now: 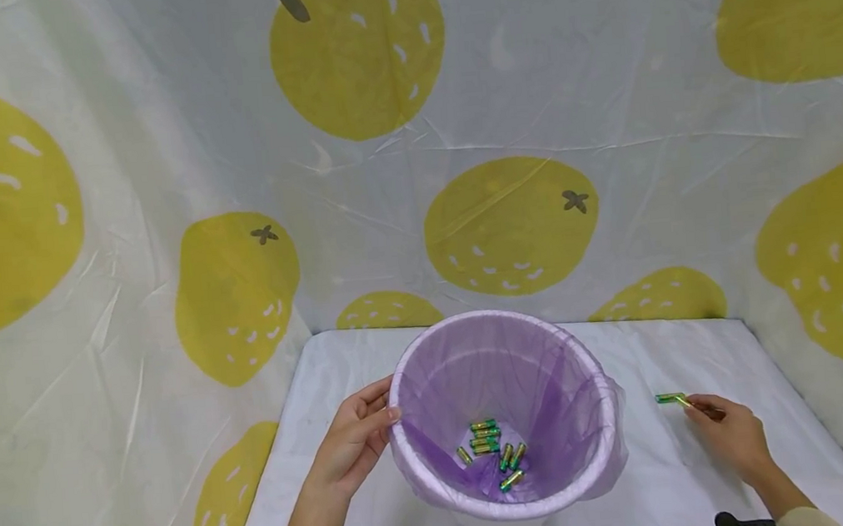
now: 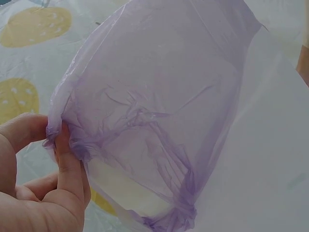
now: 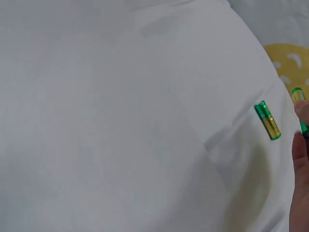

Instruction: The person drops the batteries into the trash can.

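From the head view, no writing can be read on the green-and-gold batteries; their labels are too small. A round white bin lined with a thin purple plastic bag [image 1: 507, 423] stands mid-table on the white-covered table [image 1: 326, 372], with bare cloth to either side and a lemon-print curtain [image 1: 163, 235] closing in the back and left. Several batteries [image 1: 492, 445] lie in the bin's bottom. The left hand [image 1: 350, 445] holds the bin's left rim, fingers curled on it. The right hand [image 1: 730, 432] rests on the table well right of the bin, pinching one battery [image 1: 698, 408], another battery [image 1: 670, 397] just beyond its fingertips.

In the left wrist view, fingers [image 2: 67, 159] pinch the bag's folded edge [image 2: 63, 130].

In the right wrist view, a loose battery [image 3: 268, 121] lies on cloth; fingertips [image 3: 301, 145] grip another at the frame's edge.
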The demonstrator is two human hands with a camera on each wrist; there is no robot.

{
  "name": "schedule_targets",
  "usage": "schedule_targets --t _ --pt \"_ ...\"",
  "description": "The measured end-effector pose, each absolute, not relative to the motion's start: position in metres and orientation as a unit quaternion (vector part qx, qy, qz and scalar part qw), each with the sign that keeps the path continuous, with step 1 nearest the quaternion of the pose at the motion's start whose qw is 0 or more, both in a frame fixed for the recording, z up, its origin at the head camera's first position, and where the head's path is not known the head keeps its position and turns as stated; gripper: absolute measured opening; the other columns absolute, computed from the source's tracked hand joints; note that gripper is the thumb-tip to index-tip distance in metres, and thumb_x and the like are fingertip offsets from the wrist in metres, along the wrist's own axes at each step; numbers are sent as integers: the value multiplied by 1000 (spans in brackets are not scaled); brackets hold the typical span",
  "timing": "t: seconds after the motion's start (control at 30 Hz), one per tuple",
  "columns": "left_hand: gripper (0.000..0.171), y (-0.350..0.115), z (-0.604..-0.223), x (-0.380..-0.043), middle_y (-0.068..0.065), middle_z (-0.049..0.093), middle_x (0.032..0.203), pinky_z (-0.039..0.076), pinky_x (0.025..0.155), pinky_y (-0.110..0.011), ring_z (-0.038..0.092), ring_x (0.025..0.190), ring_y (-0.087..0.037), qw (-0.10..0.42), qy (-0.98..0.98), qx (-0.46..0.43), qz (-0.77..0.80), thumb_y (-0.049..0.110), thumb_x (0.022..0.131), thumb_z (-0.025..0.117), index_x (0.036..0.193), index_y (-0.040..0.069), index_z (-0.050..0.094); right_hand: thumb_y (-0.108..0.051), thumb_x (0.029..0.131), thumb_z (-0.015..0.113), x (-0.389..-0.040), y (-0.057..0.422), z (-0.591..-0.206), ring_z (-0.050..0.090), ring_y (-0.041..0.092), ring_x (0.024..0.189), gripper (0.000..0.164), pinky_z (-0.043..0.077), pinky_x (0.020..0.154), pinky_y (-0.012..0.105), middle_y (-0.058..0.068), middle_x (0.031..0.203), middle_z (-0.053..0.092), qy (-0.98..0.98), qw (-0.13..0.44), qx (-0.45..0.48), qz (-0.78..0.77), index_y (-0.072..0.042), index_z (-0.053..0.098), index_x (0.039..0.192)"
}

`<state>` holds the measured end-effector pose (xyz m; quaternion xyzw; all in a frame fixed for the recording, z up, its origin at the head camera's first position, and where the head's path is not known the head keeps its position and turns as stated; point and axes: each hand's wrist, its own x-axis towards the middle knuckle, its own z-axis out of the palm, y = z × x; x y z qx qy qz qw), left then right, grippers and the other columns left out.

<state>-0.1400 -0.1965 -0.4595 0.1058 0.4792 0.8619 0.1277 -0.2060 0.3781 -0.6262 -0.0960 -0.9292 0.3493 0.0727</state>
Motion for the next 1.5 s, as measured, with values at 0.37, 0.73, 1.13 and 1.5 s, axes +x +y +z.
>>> schedule_targets --t 0.37,0.73,1.13,1.5 --pt "55 -196 -460 -140 -15 63 121 59 83 -23 67 101 -17 131 480 105 861 -14 94 55 146 -21 36 -17 100 71 -207 380 -604 58 24 88 32 48 56 24 25 110 69 -930 63 -86 352 7 71 122" --pt "56 -198 -459 -140 -17 63 123 59 84 -24 67 102 -18 132 482 107 860 -14 95 55 146 -21 34 -20 99 73 -211 379 -589 57 13 84 31 47 57 22 22 106 71 -936 90 -50 337 4 73 119" --pt "56 -198 -460 -141 -17 62 123 58 85 -24 67 103 -18 135 480 111 860 -14 95 54 147 -21 33 -17 100 72 -213 376 -563 51 0 75 28 47 54 22 18 101 70 -934 113 1 340 3 72 119" --pt "57 -199 -460 -141 -18 62 124 58 86 -24 67 103 -18 137 481 112 859 -13 95 56 147 -21 33 -10 97 75 -216 374 -540 52 -10 79 25 49 58 16 19 103 70 -929 125 45 346 4 72 117"
